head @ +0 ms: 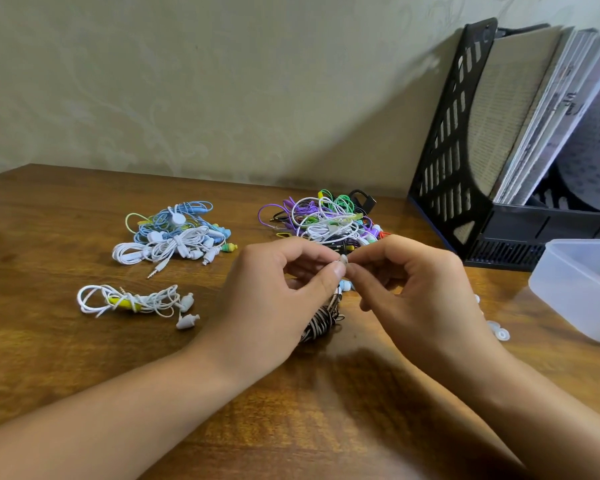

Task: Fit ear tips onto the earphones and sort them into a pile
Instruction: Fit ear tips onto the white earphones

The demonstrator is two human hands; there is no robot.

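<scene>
White ear tip [343, 259] pinched by both hands (no legible writing)

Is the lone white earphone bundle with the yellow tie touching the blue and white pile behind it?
Apart. The head view shows the white bundle with the yellow tie and the blue and white pile separated by bare wooden table.

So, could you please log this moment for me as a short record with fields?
left hand: left hand pinches an ear tip
right hand: right hand pinches the same ear tip
held set: striped cable bundle hangs below the hands
left of hands: white earphones, pale pile
behind hands: mixed-colour pile
right edge: clear tub, loose tips
</scene>
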